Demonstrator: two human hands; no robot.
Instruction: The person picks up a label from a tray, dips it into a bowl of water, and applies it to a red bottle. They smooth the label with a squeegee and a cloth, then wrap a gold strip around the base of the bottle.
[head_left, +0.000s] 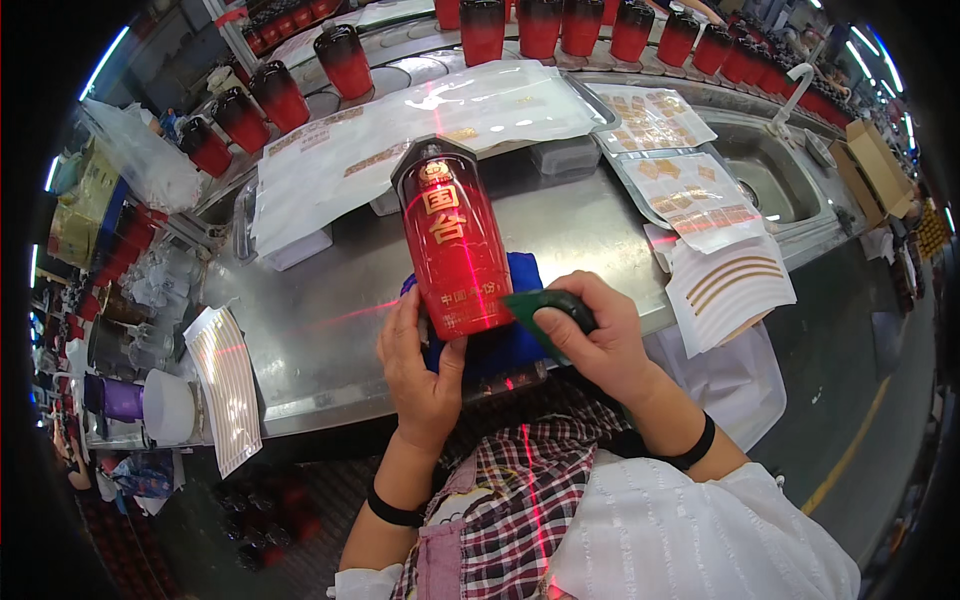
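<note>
A glossy red bottle with a dark, faceted shoulder and gold characters lies tilted on a folded blue cloth before me. My left hand grips its base from the left, thumb at the bottom edge. In my right hand is a green scraper with a dark handle. The scraper's pointed corner meets the bottle's lower right side, or is very close to it; I cannot tell which. A red laser line crosses the bottle's front.
Behind the bottle, white sheets of gold decals lie on a raised tray. More decal sheets are at right, beside a steel sink. Red-black bottles line the conveyor at the back. Striped strips overhang the steel table's left edge.
</note>
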